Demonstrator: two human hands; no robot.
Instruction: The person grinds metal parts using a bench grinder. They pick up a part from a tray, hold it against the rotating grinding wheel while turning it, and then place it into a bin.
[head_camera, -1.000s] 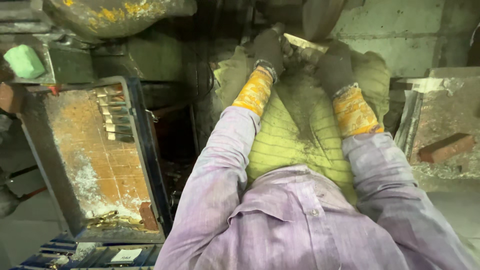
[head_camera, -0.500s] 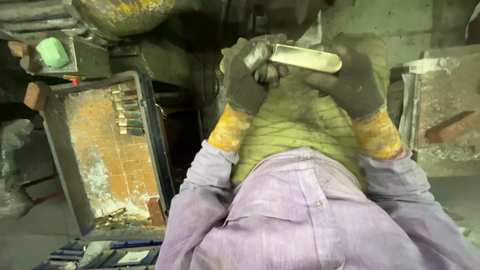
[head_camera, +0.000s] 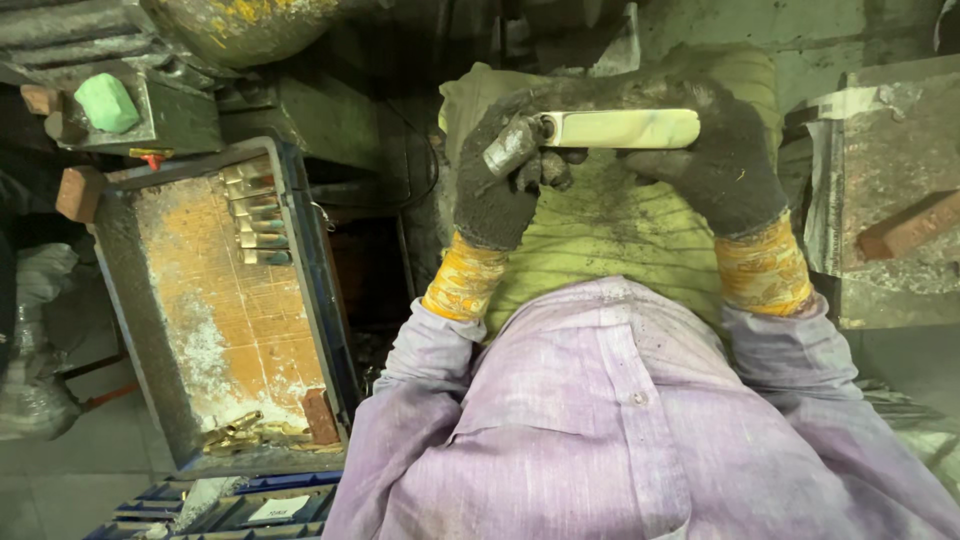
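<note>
Now raised clear of the dark machine and held level over the lap: pale bar (head_camera: 625, 128), right hand (head_camera: 725, 165) clamped on its far end, left hand (head_camera: 500, 185) pinching a metal stub (head_camera: 510, 148) at the near end. Tray (head_camera: 120, 300) alongside, untouched.

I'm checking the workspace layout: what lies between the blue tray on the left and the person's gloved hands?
In the head view, a dark open gap separates the blue tray from the hands.
</note>
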